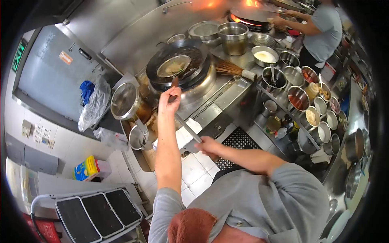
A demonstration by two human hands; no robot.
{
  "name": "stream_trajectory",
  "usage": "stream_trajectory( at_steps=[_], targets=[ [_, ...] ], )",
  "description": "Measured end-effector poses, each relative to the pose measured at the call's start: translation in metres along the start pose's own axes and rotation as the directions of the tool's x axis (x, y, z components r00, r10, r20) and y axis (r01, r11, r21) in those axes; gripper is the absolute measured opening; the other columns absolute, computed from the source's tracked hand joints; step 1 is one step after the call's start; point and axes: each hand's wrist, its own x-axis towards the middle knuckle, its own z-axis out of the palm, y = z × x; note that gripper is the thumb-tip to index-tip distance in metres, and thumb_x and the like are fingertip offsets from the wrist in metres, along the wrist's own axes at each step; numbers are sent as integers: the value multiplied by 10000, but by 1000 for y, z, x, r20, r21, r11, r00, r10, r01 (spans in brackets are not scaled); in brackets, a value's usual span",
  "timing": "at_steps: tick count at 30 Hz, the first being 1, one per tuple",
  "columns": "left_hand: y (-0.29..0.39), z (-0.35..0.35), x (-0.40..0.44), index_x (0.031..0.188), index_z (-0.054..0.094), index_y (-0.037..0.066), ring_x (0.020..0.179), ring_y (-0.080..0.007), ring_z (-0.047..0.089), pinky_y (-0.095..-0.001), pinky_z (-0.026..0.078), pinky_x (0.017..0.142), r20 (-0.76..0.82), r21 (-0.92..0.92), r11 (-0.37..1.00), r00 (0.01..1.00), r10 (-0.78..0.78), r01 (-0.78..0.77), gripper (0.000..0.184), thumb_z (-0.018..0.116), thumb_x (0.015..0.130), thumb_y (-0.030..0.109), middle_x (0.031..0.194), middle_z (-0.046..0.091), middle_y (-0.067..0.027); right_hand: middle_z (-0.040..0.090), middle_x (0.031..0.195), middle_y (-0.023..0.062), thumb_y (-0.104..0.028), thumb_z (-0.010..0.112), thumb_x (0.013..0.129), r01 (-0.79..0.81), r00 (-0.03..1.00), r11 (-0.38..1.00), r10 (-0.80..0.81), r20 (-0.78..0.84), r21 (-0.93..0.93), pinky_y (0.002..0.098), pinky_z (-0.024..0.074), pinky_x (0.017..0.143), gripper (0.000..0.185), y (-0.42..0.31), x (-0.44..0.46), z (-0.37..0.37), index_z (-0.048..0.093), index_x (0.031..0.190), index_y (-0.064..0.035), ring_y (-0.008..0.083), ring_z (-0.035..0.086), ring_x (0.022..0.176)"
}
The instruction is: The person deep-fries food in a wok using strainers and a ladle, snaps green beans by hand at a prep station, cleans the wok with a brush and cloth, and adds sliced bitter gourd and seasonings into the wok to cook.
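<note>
My left hand (169, 101) is closed round the wooden handle of a round strainer (173, 67), which holds some pale and green food over a large dark wok (198, 54). The wok sits on the steel range at the upper middle. My right hand (208, 146), lower and to the right, is wrapped round the end of a long metal handle (188, 128) that slopes up towards my left hand. The far end of that handle is hidden behind my left hand and forearm.
A bamboo brush (231, 69) lies right of the wok. Steel pots (233, 38) stand behind it. Sauce containers (298, 98) fill the right side. A pot with a strainer (125, 101) is at the left. Another person (324, 32) works by a flaming wok.
</note>
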Motion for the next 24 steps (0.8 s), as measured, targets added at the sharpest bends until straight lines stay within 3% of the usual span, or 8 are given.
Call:
stream_trajectory(
  at_steps=[1, 4, 5, 7, 10, 14, 22, 24],
  targets=[
    [0, 6, -1, 789, 355, 4, 566, -126, 384, -238, 397, 506, -15, -48, 999, 1000, -24, 23, 145, 422, 899, -62, 702, 380, -50, 498, 567, 25, -207, 636, 864, -17, 998, 1000, 16, 53, 16, 284, 394, 419, 230, -32, -29, -19, 516, 840, -12, 112, 473, 453],
    [-7, 17, -21, 806, 356, 5, 556, -115, 381, -224, 385, 501, -33, 76, 996, 999, 41, -38, 127, 412, 900, -60, 697, 372, -31, 497, 551, 15, -196, 626, 867, 52, 997, 989, -44, 62, -137, 279, 388, 419, 207, -55, -107, -82, 511, 857, -25, 99, 472, 446],
    [-1, 13, -21, 962, 364, -67, 553, -112, 394, -221, 389, 486, -32, 40, 999, 999, 31, -30, 60, 395, 919, -39, 702, 381, -31, 495, 550, 10, -189, 628, 866, 66, 997, 983, -58, 52, -173, 278, 385, 416, 195, -50, -128, -106, 512, 865, -33, 95, 471, 445],
    [4, -4, -17, 1118, 372, -138, 550, -110, 406, -218, 394, 471, -36, -10, 999, 998, 45, -46, 217, 379, 938, -18, 707, 390, -32, 502, 582, -7, -126, 641, 845, 4, 999, 999, -6, -47, -41, 278, 382, 417, 176, -60, -184, -132, 518, 939, -42, 87, 470, 454],
    [-13, 1, -24, 1075, 406, -84, 548, -97, 403, -207, 379, 469, 93, 303, 949, 994, 57, -82, 160, 414, 943, 7, 718, 402, -28, 481, 607, -15, -77, 629, 810, 34, 928, 936, -159, -336, -350, 255, 379, 423, 261, -60, -235, -150, 536, 1052, -45, 76, 456, 462],
    [-26, -15, -9, 1013, 432, -44, 547, -85, 389, -206, 350, 468, -78, 186, 971, 983, 164, -147, 97, 448, 937, 15, 715, 409, -21, 488, 606, -17, -9, 597, 793, 28, 884, 993, -78, -460, -115, 227, 357, 406, 354, -94, -238, -158, 512, 1136, -23, 60, 453, 449],
    [-114, 7, -11, 1114, 436, -46, 555, -67, 376, -212, 332, 442, -20, 369, 861, 923, 385, -351, 189, 452, 945, 37, 779, 443, -37, 468, 634, -7, -62, 564, 865, 398, 916, 913, -401, -19, -91, 212, 375, 392, 328, -253, -77, -213, 479, 1179, -24, 80, 458, 436],
    [-141, 13, -18, 1147, 461, 18, 558, -58, 375, -204, 321, 436, -19, 573, 722, 874, 485, -388, 209, 470, 943, 60, 790, 450, -35, 473, 642, -3, -77, 563, 878, 329, 921, 919, -363, 142, 215, 199, 353, 381, 290, -297, -33, -209, 467, 1147, -28, 77, 453, 442]
  ],
)
